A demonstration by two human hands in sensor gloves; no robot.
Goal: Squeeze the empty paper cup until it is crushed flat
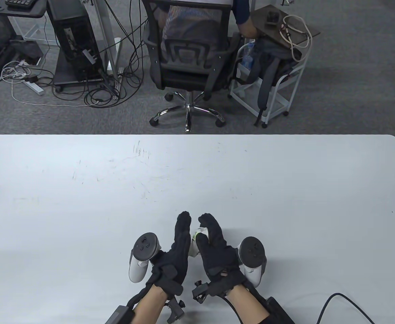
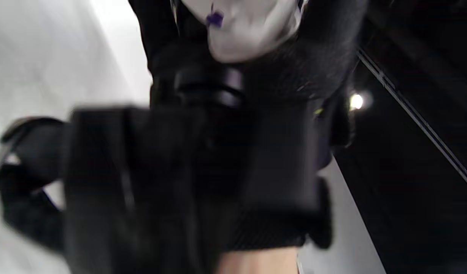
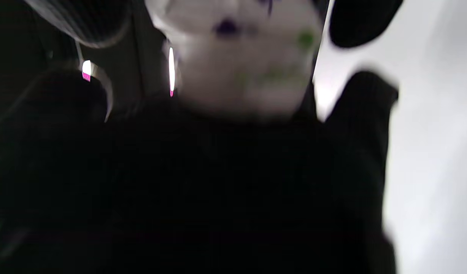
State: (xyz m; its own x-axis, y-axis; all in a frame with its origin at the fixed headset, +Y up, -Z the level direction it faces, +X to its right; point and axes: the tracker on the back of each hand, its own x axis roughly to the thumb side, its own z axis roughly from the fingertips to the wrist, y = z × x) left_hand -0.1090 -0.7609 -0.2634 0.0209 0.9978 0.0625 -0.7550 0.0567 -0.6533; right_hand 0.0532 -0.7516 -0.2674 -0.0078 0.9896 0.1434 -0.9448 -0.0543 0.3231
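Observation:
A white paper cup [image 1: 196,240] with green and purple print sits squeezed between my two gloved hands near the table's front edge. My left hand [image 1: 181,236] presses its flat palm against the cup's left side. My right hand [image 1: 212,234] grips the cup from the right, fingers curled over its top. Only a thin strip of the cup shows between the palms in the table view. The left wrist view shows the cup [image 2: 241,26] blurred at the top. The right wrist view shows the cup [image 3: 245,57] blurred too.
The white table [image 1: 197,175] stretches wide behind and beside my hands. A black cable [image 1: 346,303] lies at the front right. Beyond the far edge stand an office chair [image 1: 190,60], a white cart [image 1: 271,87] and a computer tower [image 1: 72,40].

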